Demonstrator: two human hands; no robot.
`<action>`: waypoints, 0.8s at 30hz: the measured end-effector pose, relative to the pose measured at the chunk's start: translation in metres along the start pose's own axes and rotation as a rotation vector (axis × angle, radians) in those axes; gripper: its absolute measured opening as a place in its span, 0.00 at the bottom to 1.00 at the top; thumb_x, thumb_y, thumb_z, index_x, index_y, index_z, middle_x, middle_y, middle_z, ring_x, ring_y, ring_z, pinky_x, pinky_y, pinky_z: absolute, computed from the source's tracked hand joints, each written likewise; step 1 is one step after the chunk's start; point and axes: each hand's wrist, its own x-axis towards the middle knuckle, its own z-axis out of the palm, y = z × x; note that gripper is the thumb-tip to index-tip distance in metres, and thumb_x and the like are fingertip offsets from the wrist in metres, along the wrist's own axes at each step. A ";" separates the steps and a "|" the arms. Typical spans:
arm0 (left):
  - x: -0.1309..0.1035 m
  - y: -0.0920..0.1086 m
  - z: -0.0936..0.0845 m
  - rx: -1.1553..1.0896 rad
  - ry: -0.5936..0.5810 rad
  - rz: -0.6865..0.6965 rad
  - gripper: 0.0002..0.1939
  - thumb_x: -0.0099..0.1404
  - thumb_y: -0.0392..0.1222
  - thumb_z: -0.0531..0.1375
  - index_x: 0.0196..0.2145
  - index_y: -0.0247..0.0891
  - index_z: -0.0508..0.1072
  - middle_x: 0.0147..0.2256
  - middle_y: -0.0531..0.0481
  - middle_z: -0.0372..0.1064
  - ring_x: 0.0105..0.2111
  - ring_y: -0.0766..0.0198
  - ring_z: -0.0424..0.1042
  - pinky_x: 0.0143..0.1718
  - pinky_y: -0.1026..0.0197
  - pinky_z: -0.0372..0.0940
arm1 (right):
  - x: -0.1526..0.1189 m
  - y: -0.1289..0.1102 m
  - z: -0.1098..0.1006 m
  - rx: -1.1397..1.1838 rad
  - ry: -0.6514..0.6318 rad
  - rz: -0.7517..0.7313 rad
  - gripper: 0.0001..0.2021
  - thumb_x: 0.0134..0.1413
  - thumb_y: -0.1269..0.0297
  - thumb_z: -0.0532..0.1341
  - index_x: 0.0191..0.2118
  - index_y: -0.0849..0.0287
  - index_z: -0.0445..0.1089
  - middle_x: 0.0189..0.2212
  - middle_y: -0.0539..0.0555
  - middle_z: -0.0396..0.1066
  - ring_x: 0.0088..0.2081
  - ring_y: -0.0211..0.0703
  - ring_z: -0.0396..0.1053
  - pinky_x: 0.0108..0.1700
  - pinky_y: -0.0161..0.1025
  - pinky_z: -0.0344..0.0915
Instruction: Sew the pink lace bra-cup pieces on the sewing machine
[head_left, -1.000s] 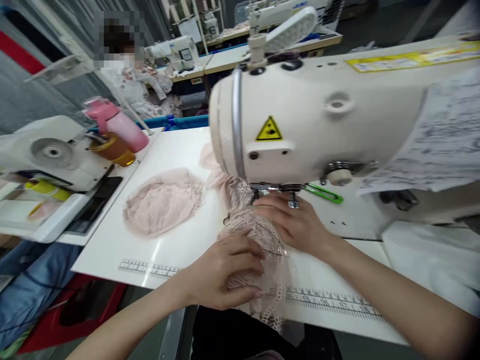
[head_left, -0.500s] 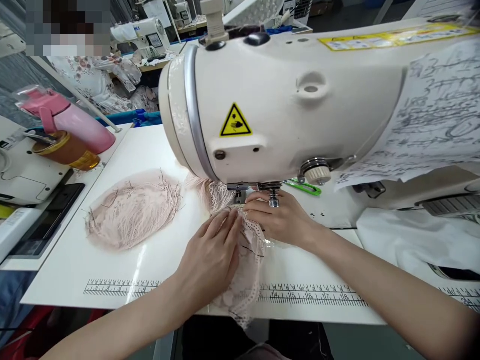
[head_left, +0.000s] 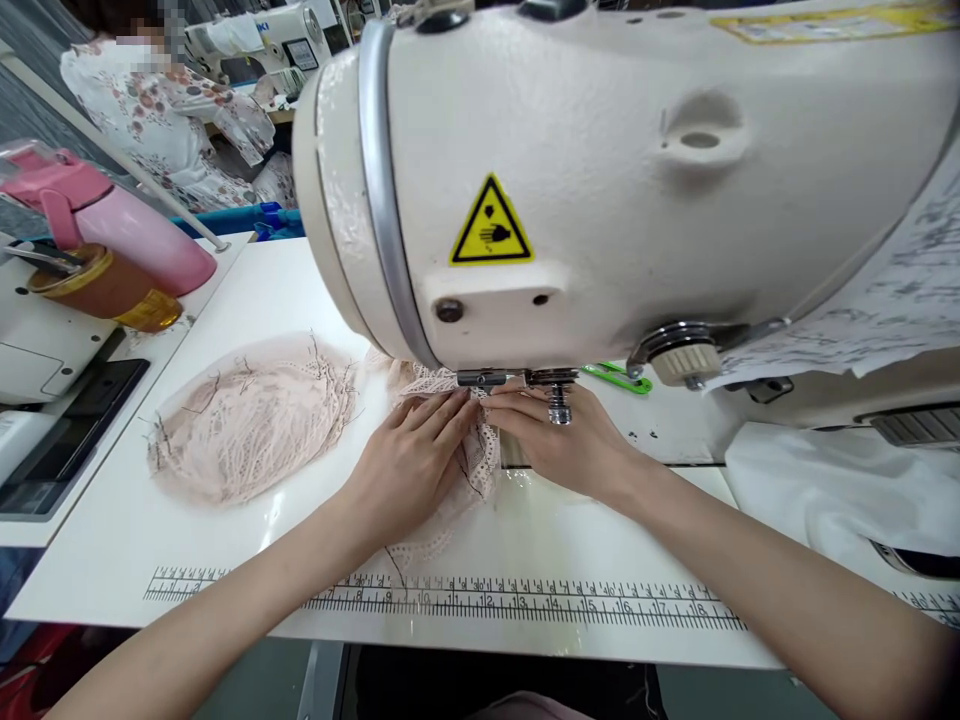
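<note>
I am pressing the lace (head_left: 466,470) flat on the bench (head_left: 247,290), my left hand (head_left: 409,465) having slid forward from the near edge up to the presser foot (head_left: 487,379). My right hand (head_left: 562,440) is pinching the lace edge beside it, fingers (head_left: 517,400) clenched on the fabric. The piece is now being lined up under the needle.

One head-worn camera looks forward and down, close over the sewing machine (head_left: 600,170). The left hand (head_left: 409,465) and right hand (head_left: 562,440) sit just below its head, mid-frame.
</note>
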 end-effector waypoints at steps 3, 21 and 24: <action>0.003 -0.003 0.001 0.006 0.029 -0.005 0.23 0.72 0.38 0.46 0.61 0.28 0.62 0.60 0.38 0.63 0.58 0.49 0.66 0.55 0.44 0.65 | 0.001 -0.002 -0.002 -0.048 -0.089 0.053 0.23 0.56 0.83 0.47 0.44 0.56 0.74 0.47 0.47 0.76 0.39 0.39 0.73 0.32 0.40 0.59; 0.005 -0.005 0.003 0.014 0.049 0.003 0.22 0.72 0.37 0.47 0.59 0.28 0.64 0.58 0.40 0.65 0.57 0.50 0.67 0.53 0.47 0.65 | 0.005 -0.007 -0.011 -0.018 -0.186 0.140 0.26 0.53 0.83 0.47 0.49 0.53 0.72 0.52 0.47 0.73 0.41 0.40 0.73 0.27 0.40 0.54; 0.005 -0.005 0.003 0.021 0.055 -0.002 0.22 0.72 0.36 0.47 0.59 0.27 0.64 0.58 0.39 0.65 0.57 0.50 0.67 0.53 0.47 0.65 | 0.003 -0.007 -0.008 -0.019 -0.157 0.128 0.25 0.55 0.82 0.49 0.51 0.54 0.72 0.49 0.51 0.75 0.43 0.42 0.73 0.30 0.39 0.56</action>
